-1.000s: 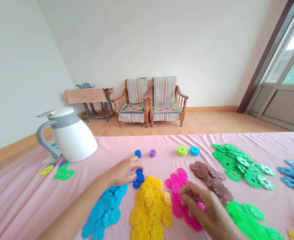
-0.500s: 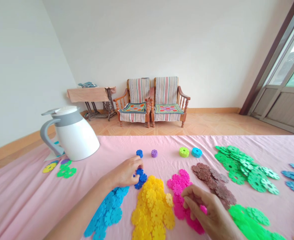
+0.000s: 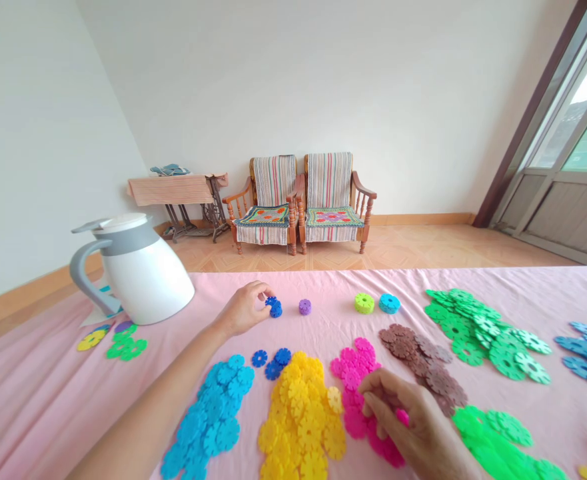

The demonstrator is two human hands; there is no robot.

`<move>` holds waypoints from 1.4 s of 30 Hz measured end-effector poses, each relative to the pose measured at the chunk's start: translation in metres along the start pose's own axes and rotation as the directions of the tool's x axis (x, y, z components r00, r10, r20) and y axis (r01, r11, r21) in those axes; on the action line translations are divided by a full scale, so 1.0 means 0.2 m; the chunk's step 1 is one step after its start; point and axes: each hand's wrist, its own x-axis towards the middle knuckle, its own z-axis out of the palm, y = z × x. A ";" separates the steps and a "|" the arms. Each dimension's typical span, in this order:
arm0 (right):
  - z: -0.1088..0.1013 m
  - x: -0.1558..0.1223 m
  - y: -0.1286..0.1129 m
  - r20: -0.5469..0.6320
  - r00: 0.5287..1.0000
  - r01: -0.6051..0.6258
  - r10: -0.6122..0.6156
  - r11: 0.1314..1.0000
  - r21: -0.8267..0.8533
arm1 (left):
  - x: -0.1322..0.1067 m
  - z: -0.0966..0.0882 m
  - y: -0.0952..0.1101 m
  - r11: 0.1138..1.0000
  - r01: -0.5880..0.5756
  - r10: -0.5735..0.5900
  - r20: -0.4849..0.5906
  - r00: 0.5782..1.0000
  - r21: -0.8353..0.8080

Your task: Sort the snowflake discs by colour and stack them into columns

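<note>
My left hand (image 3: 243, 310) reaches to the far middle of the pink cloth, fingers pinched on a dark blue snowflake disc at the small dark blue stack (image 3: 274, 307). A few loose dark blue discs (image 3: 272, 361) lie nearer me, between the light blue pile (image 3: 210, 413) and the yellow pile (image 3: 302, 413). My right hand (image 3: 413, 423) rests curled on the pink pile (image 3: 360, 393), fingers closed round pink discs.
A white jug (image 3: 136, 267) stands at the left with a few discs beside it. Small purple (image 3: 304, 306), lime (image 3: 364, 303) and cyan (image 3: 389, 303) stacks line the far side. Brown (image 3: 423, 357), green (image 3: 483, 330) and blue piles lie right. Two chairs stand behind.
My left hand has lifted a dark blue disc from the loose ones near the yellow pile and carried it away from me to the small dark blue stack. My right hand stayed on the pink pile.
</note>
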 end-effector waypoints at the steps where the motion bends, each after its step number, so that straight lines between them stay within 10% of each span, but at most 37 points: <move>1: 0.00 0.00 0.00 0.003 1.000 0.004 -0.004 1.000 -0.005 | 0.01 0.00 0.00 1.000 -0.011 0.011 0.016 1.000 0.012; 17: -0.01 0.00 -0.01 0.020 1.000 -0.024 0.024 0.999 0.025 | -0.02 -0.01 0.01 1.000 -0.026 0.026 0.011 1.000 -0.015; 26: 0.02 0.00 0.00 0.022 0.999 -0.044 0.043 0.997 0.064 | -0.21 -0.03 0.21 0.991 -0.098 0.128 0.433 0.892 -0.091; 42: 0.02 0.00 0.02 0.000 1.000 -0.029 0.029 0.999 0.045 | -0.22 0.07 0.23 0.996 -0.042 0.068 0.369 0.927 -0.077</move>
